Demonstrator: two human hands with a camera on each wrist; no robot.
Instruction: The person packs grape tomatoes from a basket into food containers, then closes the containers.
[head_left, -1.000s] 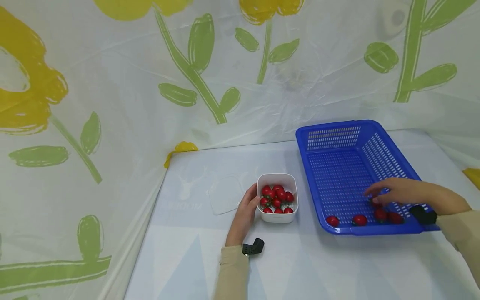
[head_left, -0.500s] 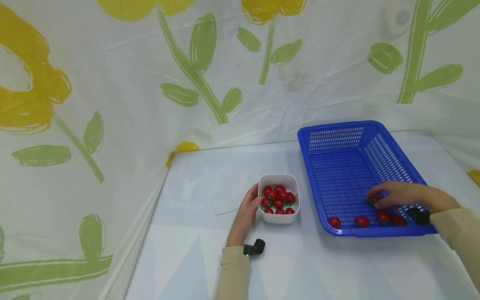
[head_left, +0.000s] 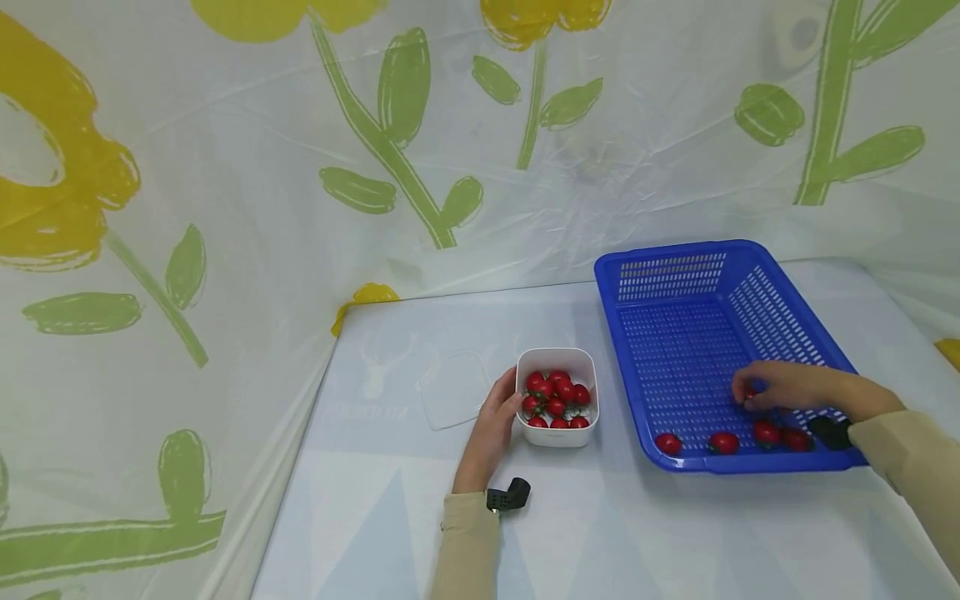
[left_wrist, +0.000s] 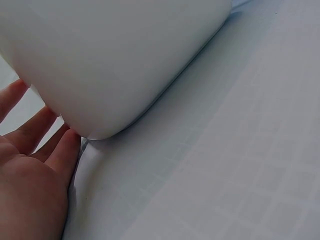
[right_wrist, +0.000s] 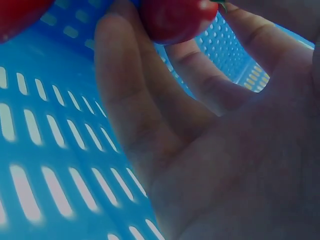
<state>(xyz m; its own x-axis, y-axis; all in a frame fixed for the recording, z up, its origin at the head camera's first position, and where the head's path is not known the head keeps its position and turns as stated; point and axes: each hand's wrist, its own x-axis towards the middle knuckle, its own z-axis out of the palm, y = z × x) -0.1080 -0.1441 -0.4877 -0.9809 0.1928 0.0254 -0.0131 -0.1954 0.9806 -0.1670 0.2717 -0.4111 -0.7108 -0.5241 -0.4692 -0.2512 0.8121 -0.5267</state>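
My right hand (head_left: 813, 390) reaches into a blue slotted basket (head_left: 705, 463) and pinches a cherry tomato (right_wrist: 175, 19); in the head view the fingers mostly cover it. Several more cherry tomatoes (head_left: 724, 442) lie along the basket's near wall. At the middle of the table, a white square container (head_left: 557, 437) holds several red tomatoes (head_left: 556, 407) with green stems. The left hand (head_left: 486, 429) rests against its left side. In the left wrist view, those fingers (left_wrist: 64, 152) are extended and spread, their tips touching the container's wall.
A flat translucent lid (head_left: 453, 390) lies on the table left of the container. The pale table (head_left: 585, 533) meets a flower-printed curtain (head_left: 255, 150) behind and to the left. Raised basket walls surround the right hand.
My right hand has lowered slightly and its fingers have closed around a cherry tomato in the basket. The left hand and white container stay in place.
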